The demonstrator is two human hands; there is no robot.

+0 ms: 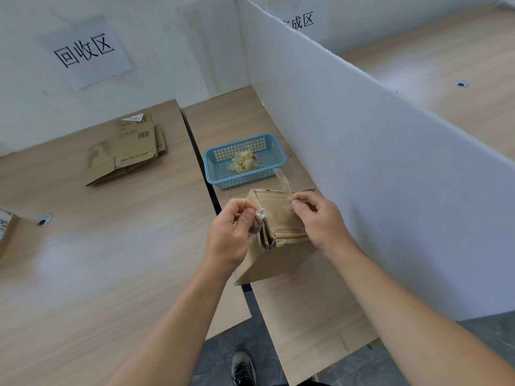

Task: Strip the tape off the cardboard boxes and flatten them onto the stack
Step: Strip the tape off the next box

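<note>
A small brown cardboard box (274, 246) stands tilted on the table edge in front of me. My left hand (231, 235) pinches a crumpled bit of clear tape at the box's upper left corner. My right hand (320, 218) pinches a clear tape strip (282, 182) that rises from the box's top toward the basket. Far left on the table lies the stack of flattened cardboard boxes (128, 151).
A blue plastic basket (214, 168) holding balled-up tape sits just beyond the box. A white partition board (376, 162) runs along the right. Another cardboard piece (5, 229) shows at the left edge. A dark gap (200, 151) splits the two tabletops.
</note>
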